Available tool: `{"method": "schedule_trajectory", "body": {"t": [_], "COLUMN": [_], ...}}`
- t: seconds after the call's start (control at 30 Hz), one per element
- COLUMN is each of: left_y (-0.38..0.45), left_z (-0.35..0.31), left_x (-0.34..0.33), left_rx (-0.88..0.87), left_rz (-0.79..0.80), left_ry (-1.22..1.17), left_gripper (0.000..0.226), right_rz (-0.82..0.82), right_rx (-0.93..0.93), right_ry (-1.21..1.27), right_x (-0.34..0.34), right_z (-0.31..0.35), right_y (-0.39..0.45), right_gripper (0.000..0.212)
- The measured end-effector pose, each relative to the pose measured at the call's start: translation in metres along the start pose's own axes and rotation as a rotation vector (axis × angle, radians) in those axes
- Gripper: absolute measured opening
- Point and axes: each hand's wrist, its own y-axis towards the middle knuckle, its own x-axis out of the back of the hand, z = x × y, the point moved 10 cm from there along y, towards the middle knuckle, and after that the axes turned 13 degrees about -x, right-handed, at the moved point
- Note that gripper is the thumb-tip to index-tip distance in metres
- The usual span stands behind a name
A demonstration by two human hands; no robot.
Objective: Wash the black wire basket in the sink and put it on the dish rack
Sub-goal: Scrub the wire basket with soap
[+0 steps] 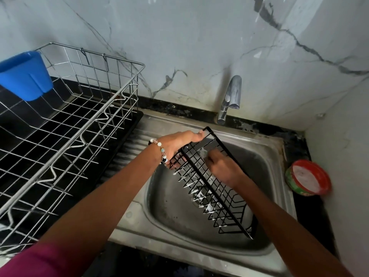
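The black wire basket (pixel 216 193) is tilted on its side over the steel sink (pixel 277 156), with white suds along its wires. My left hand (pixel 180 145) grips its upper far end by the rim. My right hand (pixel 222 168) is inside the basket, fingers curled around something pale and foamy that is mostly hidden; I cannot tell what it is. The silver wire dish rack (pixel 65 124) stands on the counter to the left of the sink.
A blue plastic cup (pixel 25 74) hangs on the rack's far left side. The chrome tap (pixel 229 98) stands behind the basin with no water running. A red-rimmed tub of white soap paste (pixel 308 177) sits at the sink's right edge against the wall.
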Motion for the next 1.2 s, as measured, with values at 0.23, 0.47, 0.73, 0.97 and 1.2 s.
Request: {"method": "schedule_trajectory", "body": {"t": [0.23,0.47,0.73,0.97,1.2], "left_y": [0.006,0.006,0.004,0.006,0.009], "left_z": [-0.007,-0.015,-0.019,-0.017,-0.020], "left_x": [0.000,0.018,0.014,0.019,0.014], "left_rx": [-0.068,-0.098,-0.096,-0.118,-0.140], "left_rz": [-0.029,-0.073,-0.070,-0.074,-0.066], "left_ry": [0.027,0.021,-0.009,0.029,0.034], "left_gripper": [0.078,0.077,0.072,0.077,0.077], "right_rz": [-0.261,0.241,-0.188,0.245,0.002], "right_rx": [-0.113,-0.160,-0.285,-0.177,-0.255], "right_ry": [-0.090,0.006,0.124,-0.060,0.121], "right_x": [0.048,-0.032,0.043,-0.039,0.034], "right_z": [-0.027,-0.041,-0.038,-0.046,-0.043], "right_y": [0.007,-0.022,-0.005,-0.025,0.016], "right_gripper": [0.019,0.021,0.020,0.032,0.019]}}
